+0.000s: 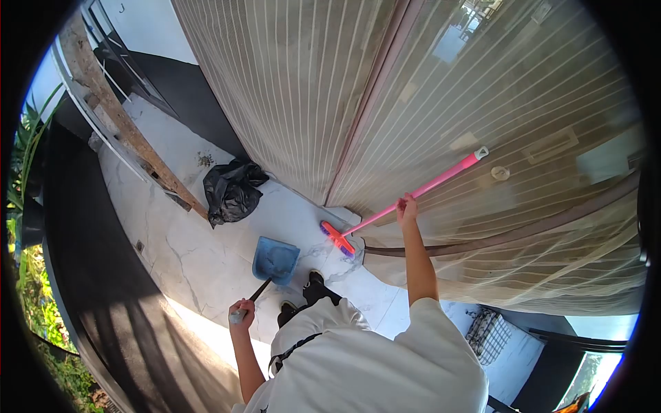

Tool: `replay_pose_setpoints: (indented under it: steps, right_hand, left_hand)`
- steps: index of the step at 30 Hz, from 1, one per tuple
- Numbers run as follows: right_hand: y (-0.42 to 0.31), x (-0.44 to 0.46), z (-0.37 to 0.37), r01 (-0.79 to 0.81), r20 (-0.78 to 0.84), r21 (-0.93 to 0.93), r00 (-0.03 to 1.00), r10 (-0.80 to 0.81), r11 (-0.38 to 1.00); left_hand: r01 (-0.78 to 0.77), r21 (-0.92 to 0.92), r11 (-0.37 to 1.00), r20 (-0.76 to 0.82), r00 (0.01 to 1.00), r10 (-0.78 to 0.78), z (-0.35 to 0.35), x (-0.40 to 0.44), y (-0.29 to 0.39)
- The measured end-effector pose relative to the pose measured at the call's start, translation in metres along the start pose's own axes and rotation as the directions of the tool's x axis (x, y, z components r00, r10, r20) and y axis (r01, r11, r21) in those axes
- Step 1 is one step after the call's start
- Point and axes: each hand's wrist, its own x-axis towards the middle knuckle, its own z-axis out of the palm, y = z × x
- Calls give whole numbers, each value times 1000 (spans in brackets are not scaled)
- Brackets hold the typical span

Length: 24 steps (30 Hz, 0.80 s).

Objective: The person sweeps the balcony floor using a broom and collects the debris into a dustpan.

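My left hand point(241, 313) is wrapped round the grey end of a long-handled blue dustpan point(277, 260), whose pan rests on the tiled floor in front of my feet. Some dark specks show inside the pan. In my right hand point(407, 209) is the pink handle of a broom point(434, 183), held about halfway along and slanting up to the right. The broom's orange and purple head point(337, 239) is low by the floor, right of the dustpan and close to the curtain's lower corner. Whether its bristles touch the floor I cannot tell.
A black plastic bag point(234, 191) lies on the floor beyond the dustpan, beside a long wooden plank point(131, 131). Striped sheer curtains point(296, 82) hang ahead and to the right. A dark wall point(82, 227) runs along the left. A checked cloth point(489, 336) lies at lower right.
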Motion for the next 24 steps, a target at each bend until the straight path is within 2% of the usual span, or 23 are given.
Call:
replay_pose_setpoints:
  steps: [3,5,8,10,11,12,13,14,15,16,17,18,19,20,21,22,23,24]
  right_hand:
    - [-10,-2,-5,55,51,-20,997,-54,998]
    - [-10,-2,-3,72,50,-164,997,-65,984]
    - [-7,-2,-4,59,49,-210,998,-50,976]
    - [-3,-4,-11,36,8,-346,999,-35,937]
    - [-5,-8,-20,0,-5,-579,1000,-3,815]
    - [3,-14,-25,-34,-15,-773,999,34,633]
    - [0,-55,-4,9,45,-837,998,52,548]
    - [-7,-99,22,1,150,-806,968,201,592]
    - [-18,-144,53,67,281,-830,908,312,553]
    - [-32,-191,87,180,448,-791,821,353,585]
    - [-47,-238,121,331,656,-672,681,325,663]
    - [-68,-282,151,420,764,-582,576,292,696]
    - [-86,-315,162,553,917,-355,365,163,754]
    - [-95,-347,174,407,987,32,129,-92,913]
    - [-111,-355,183,260,940,242,-301,-159,935]
    - [-115,-383,195,-136,883,280,-352,-310,951]
    - [-133,-407,240,-171,609,409,-680,-408,896]
    - [-137,-425,247,-169,600,409,-691,-404,897]
  left_hand:
    - [21,23,1000,31,999,-22,8,2,0]
    - [-3,76,997,41,999,-1,9,4,1]
    - [-30,102,994,44,999,25,14,5,-3]
    - [-42,87,995,37,999,39,21,10,-4]
    - [-56,74,996,17,998,55,22,9,-2]
    - [-60,96,994,43,998,56,17,16,6]
    - [-23,18,1000,53,998,22,18,17,7]
    - [-78,47,996,33,996,77,18,19,8]
    - [-21,16,1000,59,998,20,23,16,5]
    - [6,-4,1000,125,992,-6,22,17,5]
    - [-6,23,1000,116,993,3,22,19,7]
    - [-19,17,1000,88,996,18,26,21,7]
    - [-16,18,1000,55,998,15,26,25,7]
    - [-32,53,998,70,997,29,27,28,8]
    - [-34,93,995,82,996,27,27,30,11]
    - [-42,85,995,95,995,34,29,31,13]
    - [-17,96,995,68,998,10,31,32,15]
    - [12,110,994,40,999,-17,35,34,17]
